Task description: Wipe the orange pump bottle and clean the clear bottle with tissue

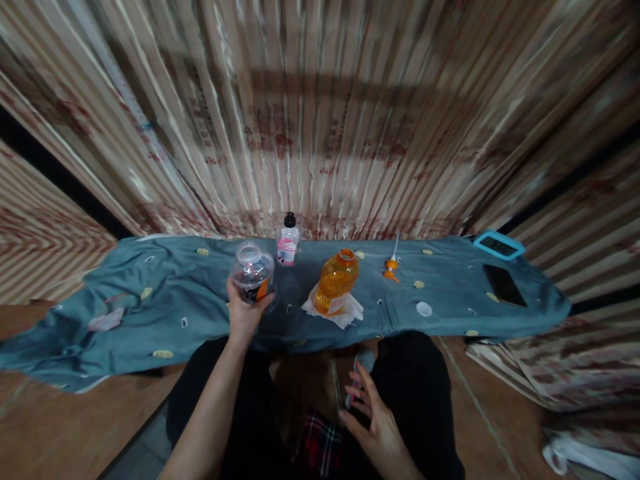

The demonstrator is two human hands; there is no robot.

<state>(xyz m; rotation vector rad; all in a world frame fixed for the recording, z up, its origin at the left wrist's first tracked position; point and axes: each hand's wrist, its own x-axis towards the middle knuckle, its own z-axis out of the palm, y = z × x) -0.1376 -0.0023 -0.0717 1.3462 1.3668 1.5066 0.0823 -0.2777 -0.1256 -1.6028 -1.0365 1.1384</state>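
My left hand (246, 308) is wrapped round a clear plastic bottle (249, 257) with a wide body, an uncapped neck and an orange and black label. Over my lap, my right hand (370, 415) is open, fingers apart, with nothing in it. An open amber bottle (336, 283) holding some liquid stands on a white tissue (356, 311) at the middle of the cloth-covered table. Behind and between the two stands a small pink-labelled bottle (287, 245) with a black cap. An orange pump head (391, 268) with a clear tube lies right of the amber bottle.
Farther right on the blue-green cloth (450, 293) are a round white disc (424, 309), a dark phone (505, 285) and a blue-framed device (499, 245). A pale, crumpled piece (107, 320) lies at the left. A striped curtain (320, 120) hangs close behind the table.
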